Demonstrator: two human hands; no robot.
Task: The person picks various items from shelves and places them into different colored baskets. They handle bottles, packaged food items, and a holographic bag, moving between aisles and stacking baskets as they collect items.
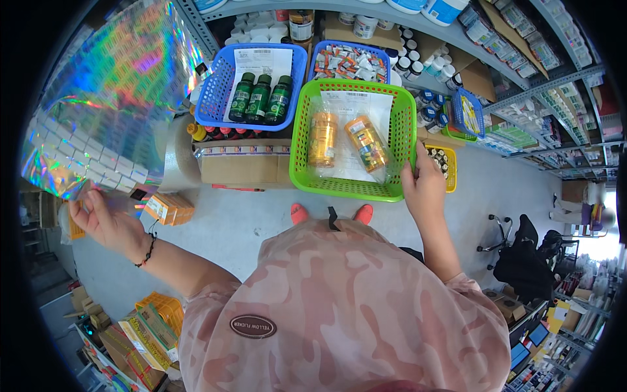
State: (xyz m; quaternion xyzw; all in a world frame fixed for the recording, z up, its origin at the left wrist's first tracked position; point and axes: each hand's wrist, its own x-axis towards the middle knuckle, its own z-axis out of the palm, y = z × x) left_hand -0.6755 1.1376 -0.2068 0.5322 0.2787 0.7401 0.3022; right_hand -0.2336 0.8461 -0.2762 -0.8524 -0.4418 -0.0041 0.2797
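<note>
My right hand grips the right rim of a green plastic basket. Inside the basket, two gold-coloured bottles, the left bottle and the tilted right bottle, lie in clear plastic wrap on a printed sheet. At the left, my left hand pinches the lower edge of an iridescent, see-through curtain or sheet; white boxes show behind it. Beyond the green basket's left side, a blue basket holds a paper and three dark green bottles.
Another blue basket holds many small packets. Metal shelves with bottles and boxes curve along the back and right. A yellow basket sits low beside my right hand. Orange boxes stand at left; an office chair is at right.
</note>
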